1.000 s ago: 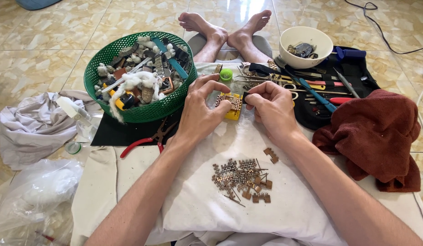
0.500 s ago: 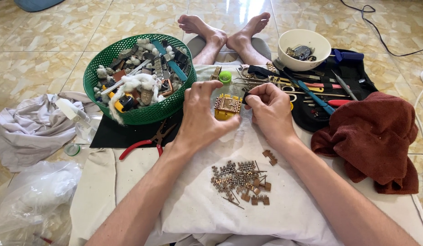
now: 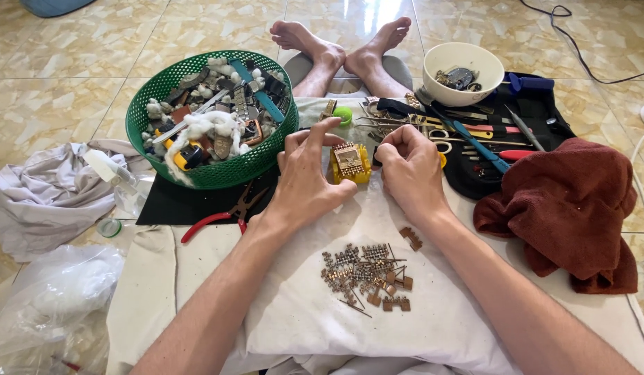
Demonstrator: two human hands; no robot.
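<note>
Head camera, looking steeply down, close over lap, seemingly forward-tilted

Between the left hand (image 3: 309, 175) and right hand (image 3: 408, 169) sits a yellow block (image 3: 350, 164). Left of the left hand: a green basket (image 3: 218, 171) and red-handled pliers (image 3: 218, 214). Right of the right hand: a rust-brown towel (image 3: 570, 208) and a white bowl (image 3: 463, 73). Below both hands lie brown metal links (image 3: 367, 272) on white cloth (image 3: 301, 312).
</note>
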